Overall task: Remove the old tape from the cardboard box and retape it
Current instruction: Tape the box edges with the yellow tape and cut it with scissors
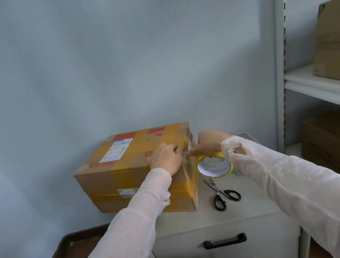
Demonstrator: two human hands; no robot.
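A brown cardboard box (115, 180) with yellow tape bands and a white shipping label sits on a grey drawer cabinet (227, 215). My left hand (165, 159) rests on the box's top right edge, fingers curled and pinching a clear strip of tape (188, 165) that runs down the box's right side. My right hand (209, 143) hovers just right of the box and grips a yellow tape roll (213, 166) with a white core, held on edge beside the box's corner. The tape strip stretches between the roll and my left fingers.
Black-handled scissors (223, 193) lie on the cabinet top right of the box. A white metal shelf unit (320, 85) stands at the right with other cardboard boxes (338, 44) on it. The wall is right behind the box. A black drawer handle (224, 241) faces me.
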